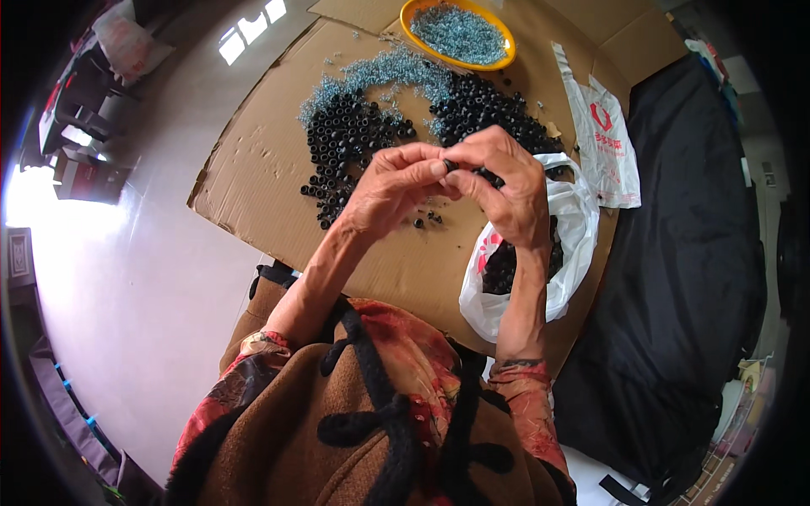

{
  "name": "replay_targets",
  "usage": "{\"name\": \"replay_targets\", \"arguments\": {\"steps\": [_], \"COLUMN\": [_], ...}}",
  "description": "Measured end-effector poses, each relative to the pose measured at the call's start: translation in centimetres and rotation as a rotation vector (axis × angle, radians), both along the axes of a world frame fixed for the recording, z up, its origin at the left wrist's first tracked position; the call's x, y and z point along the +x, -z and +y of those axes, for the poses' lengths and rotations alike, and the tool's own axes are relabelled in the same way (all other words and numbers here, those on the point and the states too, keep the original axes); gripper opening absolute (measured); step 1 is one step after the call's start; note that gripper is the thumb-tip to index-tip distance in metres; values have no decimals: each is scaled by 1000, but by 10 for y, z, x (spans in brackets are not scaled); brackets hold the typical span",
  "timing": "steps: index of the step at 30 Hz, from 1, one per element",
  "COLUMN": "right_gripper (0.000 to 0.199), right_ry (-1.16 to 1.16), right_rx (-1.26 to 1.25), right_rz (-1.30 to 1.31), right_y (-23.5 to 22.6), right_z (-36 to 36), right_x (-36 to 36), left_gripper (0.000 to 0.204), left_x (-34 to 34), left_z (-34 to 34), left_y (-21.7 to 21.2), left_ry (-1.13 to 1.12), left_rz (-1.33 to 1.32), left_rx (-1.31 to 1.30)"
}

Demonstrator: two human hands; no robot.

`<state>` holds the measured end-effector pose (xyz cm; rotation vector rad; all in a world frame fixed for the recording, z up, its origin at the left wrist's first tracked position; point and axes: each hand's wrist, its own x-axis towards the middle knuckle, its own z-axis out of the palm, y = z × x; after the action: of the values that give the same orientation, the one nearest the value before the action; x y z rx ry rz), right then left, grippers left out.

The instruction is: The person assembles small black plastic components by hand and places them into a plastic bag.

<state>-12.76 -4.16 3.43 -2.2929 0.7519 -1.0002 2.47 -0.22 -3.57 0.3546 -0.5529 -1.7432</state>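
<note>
Over the middle of the cardboard, my left hand point(392, 181) and my right hand point(504, 181) meet at the fingertips. Between them they pinch a small black round part point(450, 165). More black parts point(488, 176) show in the curled fingers of my right hand. Beyond my hands lie a heap of black ring-shaped caps point(342, 126) on the left and a pile of small black parts point(489, 110) on the right. Small clear-blue pieces point(380, 72) are strewn behind them. Below my right wrist, an open white plastic bag point(582, 223) holds many dark parts point(502, 268).
A yellow bowl point(510, 52) full of clear-blue pieces stands at the far edge. A flat white bag with red print point(609, 139) lies on the cardboard point(253, 152) at the right. Black fabric point(675, 253) covers something beside it. Loose black bits point(429, 218) lie near my left wrist.
</note>
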Motion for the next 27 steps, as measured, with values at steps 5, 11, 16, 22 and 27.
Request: {"name": "replay_targets", "arguments": {"steps": [5,11,16,22,27], "right_gripper": [19,13,10,8,9], "right_ry": [-51,202,171,213,211], "right_rx": [165,397,229,106,77], "right_rz": [-49,40,192,197,216], "right_y": [2,88,130,138,136], "right_z": [-7,-12,-3,-5,-6], "right_x": [10,-22,-18,-6,1], "left_gripper": [17,16,16,16,16], "left_x": [15,20,20,20,22], "left_z": [-4,-6,-5,-5,-4], "left_y": [3,6,10,12,13], "left_ry": [-124,-173,-156,-156,-171], "left_rz": [-34,-75,-67,-76,-81], "left_rx": [-68,-94,-91,-91,-87]}}
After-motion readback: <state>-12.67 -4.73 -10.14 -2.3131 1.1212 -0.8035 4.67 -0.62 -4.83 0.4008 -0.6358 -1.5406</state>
